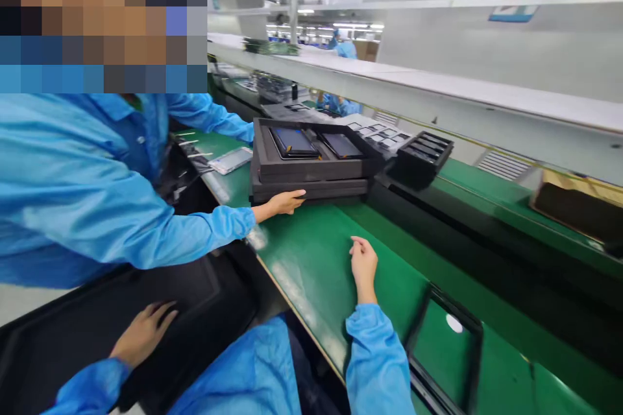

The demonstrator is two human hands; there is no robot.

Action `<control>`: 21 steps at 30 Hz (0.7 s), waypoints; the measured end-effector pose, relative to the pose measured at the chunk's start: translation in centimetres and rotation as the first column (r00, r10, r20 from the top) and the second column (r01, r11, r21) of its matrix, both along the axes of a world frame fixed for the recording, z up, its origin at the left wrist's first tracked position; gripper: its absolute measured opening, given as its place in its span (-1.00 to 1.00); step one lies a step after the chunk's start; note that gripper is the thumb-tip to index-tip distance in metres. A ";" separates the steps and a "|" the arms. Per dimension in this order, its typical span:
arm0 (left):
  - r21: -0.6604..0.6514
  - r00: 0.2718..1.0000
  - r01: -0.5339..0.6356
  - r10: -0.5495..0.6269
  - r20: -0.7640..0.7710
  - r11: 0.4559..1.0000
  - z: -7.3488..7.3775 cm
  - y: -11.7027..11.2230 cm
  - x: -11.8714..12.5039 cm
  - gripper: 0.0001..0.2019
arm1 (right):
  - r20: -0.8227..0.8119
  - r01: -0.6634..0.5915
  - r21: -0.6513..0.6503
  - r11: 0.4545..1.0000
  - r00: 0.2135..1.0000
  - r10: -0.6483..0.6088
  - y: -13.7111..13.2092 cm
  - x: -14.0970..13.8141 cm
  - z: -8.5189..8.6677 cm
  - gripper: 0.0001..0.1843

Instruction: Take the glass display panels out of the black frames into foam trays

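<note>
My left hand (145, 333) rests on a black tray-like panel (195, 288) at the lower left, fingers apart and laid over its surface. My right hand (363, 267) hovers above the green worktop (311, 259), its fingers loosely bent with nothing visible in them. Beyond it, a co-worker's hand (287, 201) supports a stack of black foam trays (311, 172) from the near side. Two dark-screened devices (294, 141) lie in the upper tray's recesses. To the right of my right forearm, a black rectangular frame (474, 356) lies on the worktop, blurred.
A co-worker in a blue smock (97, 188) leans in from the left. A black slotted tray (424, 150) stands beyond the stack. A white shelf (438, 91) runs along the back above the line. A pale flat panel (231, 160) lies near the co-worker.
</note>
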State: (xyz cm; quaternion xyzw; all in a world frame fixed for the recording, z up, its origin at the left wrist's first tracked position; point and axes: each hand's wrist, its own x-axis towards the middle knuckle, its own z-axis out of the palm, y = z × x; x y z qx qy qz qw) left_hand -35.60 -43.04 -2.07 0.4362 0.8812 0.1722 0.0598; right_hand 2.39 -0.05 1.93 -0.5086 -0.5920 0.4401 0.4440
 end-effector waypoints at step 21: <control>-0.271 0.976 -0.214 0.218 -0.014 0.939 -2.0 -17.0 5.6 -0.66 | -0.041 -0.058 -0.005 0.998 0.997 0.058 -2.1 2.0 0.7 -0.43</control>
